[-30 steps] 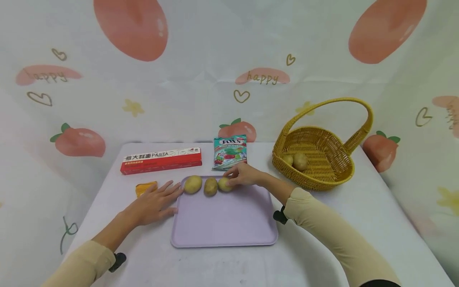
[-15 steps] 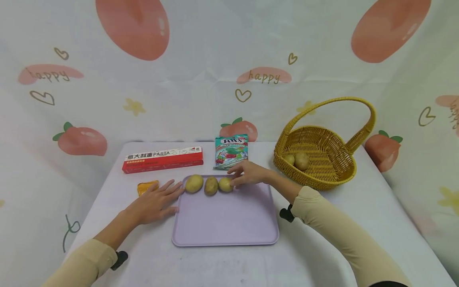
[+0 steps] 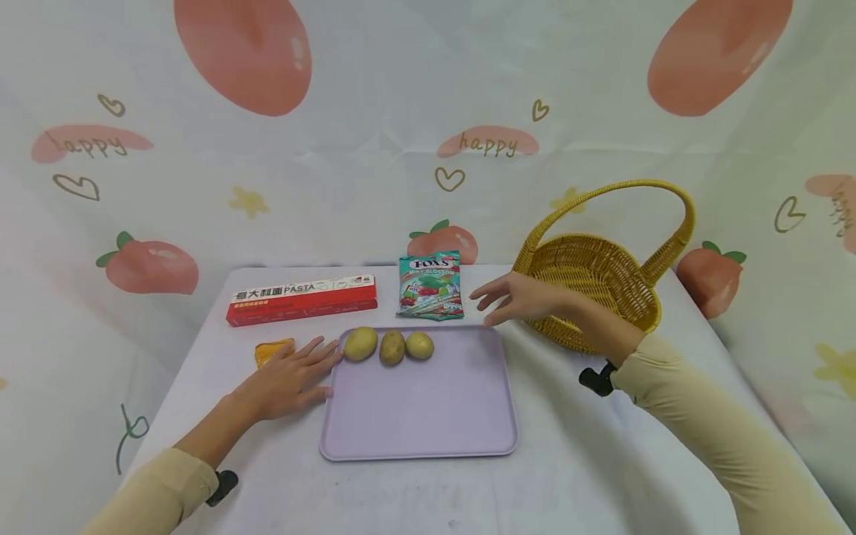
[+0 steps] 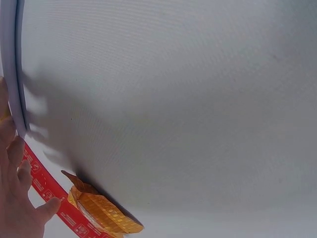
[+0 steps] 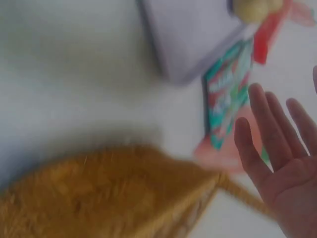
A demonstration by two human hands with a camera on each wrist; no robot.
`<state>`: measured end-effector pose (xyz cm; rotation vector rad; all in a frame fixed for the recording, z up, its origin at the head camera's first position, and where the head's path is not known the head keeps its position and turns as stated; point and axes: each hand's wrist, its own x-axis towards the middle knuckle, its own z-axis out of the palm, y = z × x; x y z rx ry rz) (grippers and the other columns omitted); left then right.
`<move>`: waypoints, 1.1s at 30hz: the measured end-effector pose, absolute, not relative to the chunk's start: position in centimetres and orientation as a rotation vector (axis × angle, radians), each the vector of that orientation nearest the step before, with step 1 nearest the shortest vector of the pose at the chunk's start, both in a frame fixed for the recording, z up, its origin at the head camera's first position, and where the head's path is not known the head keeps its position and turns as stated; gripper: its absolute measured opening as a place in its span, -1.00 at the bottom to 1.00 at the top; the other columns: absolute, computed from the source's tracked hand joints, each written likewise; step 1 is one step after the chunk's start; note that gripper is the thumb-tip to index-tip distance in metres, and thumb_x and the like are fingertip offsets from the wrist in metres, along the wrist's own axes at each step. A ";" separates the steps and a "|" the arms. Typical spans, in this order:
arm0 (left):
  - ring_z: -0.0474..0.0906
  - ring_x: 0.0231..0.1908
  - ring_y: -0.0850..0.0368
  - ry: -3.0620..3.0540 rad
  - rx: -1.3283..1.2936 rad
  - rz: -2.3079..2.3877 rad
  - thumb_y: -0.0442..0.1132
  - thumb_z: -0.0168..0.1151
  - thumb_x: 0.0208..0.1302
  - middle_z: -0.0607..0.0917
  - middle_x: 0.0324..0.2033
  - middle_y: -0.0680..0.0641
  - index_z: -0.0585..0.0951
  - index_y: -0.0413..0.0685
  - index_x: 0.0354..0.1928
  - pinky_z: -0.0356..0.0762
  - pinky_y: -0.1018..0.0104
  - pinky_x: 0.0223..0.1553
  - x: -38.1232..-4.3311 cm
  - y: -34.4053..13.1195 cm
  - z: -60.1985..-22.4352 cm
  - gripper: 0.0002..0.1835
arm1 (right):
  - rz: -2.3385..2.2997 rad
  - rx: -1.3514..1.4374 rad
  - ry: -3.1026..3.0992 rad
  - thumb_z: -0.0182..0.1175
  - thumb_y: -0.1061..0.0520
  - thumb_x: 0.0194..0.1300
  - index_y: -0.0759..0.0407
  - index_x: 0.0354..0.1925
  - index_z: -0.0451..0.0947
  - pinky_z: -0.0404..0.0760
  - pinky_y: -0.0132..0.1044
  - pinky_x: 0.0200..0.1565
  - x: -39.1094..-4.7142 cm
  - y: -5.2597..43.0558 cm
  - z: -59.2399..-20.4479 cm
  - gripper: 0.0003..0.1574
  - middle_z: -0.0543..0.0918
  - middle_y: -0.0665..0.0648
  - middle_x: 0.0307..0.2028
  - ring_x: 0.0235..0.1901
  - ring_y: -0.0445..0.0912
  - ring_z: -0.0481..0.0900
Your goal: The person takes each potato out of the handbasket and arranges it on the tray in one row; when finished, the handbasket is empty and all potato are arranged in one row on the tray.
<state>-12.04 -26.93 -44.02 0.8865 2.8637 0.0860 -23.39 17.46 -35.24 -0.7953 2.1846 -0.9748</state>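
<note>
Three potatoes lie in a row along the back left of the lilac tray (image 3: 421, 416): a large one (image 3: 360, 344), a darker one (image 3: 392, 348) and a small round one (image 3: 420, 345). My left hand (image 3: 287, 379) rests with spread fingers at the tray's left edge, its fingertips by the large potato. Above the table, between the tray's back right corner and the yellow wicker basket (image 3: 575, 256), my right hand (image 3: 524, 297) hovers with nothing in it. Its fingers look extended in the right wrist view. The hand and forearm hide the potatoes inside the basket.
A red and white pasta box (image 3: 302, 299) lies at the back left. The green candy bag (image 3: 430, 285) sits behind the tray. An orange packet (image 4: 101, 210) lies just beyond my left hand. The basket's tall handle (image 3: 628, 184) arches upward at the right.
My right hand has let go of the small round potato and moved right, up off the tray toward the basket. The left hand and the potatoes on the tray stay in place.
</note>
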 end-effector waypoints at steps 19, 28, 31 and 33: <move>0.10 0.47 -0.22 2.873 0.920 0.077 0.21 0.13 0.37 0.29 0.47 -0.11 0.29 0.04 0.50 0.05 -0.34 0.37 -12.1 -27.1 -44.3 -0.25 | -0.883 -0.585 2.362 0.29 0.07 0.36 0.27 0.40 0.34 0.41 -0.01 0.27 -25.6 28.4 -32.0 -0.27 0.52 0.31 0.27 0.31 0.16 0.41; 0.12 0.47 -0.22 2.876 0.929 0.076 0.19 0.15 0.36 0.30 0.46 -0.11 0.30 0.04 0.49 0.07 -0.34 0.37 -12.0 -26.9 -44.1 -0.25 | -0.983 -0.370 2.334 0.20 0.01 0.43 0.36 0.44 0.22 0.49 0.11 0.21 -27.3 30.6 -33.9 -0.21 0.38 0.41 0.34 0.26 0.24 0.46; 0.12 0.47 -0.22 2.874 0.926 0.078 0.20 0.14 0.37 0.31 0.46 -0.11 0.30 0.03 0.49 0.06 -0.34 0.37 -11.9 -26.9 -44.0 -0.25 | -0.965 -0.291 2.256 0.13 -0.02 0.48 0.36 0.49 0.11 0.42 0.18 0.25 -27.8 31.1 -34.5 -0.17 0.25 0.46 0.41 0.31 0.32 0.37; 0.12 0.47 -0.22 2.874 0.925 0.080 0.20 0.14 0.36 0.31 0.46 -0.11 0.30 0.03 0.49 0.06 -0.34 0.37 -11.9 -26.9 -43.9 -0.25 | -0.955 -0.237 2.204 0.09 -0.03 0.51 0.32 0.52 0.05 0.38 0.22 0.27 -28.0 31.2 -34.8 -0.16 0.15 0.47 0.45 0.34 0.35 0.32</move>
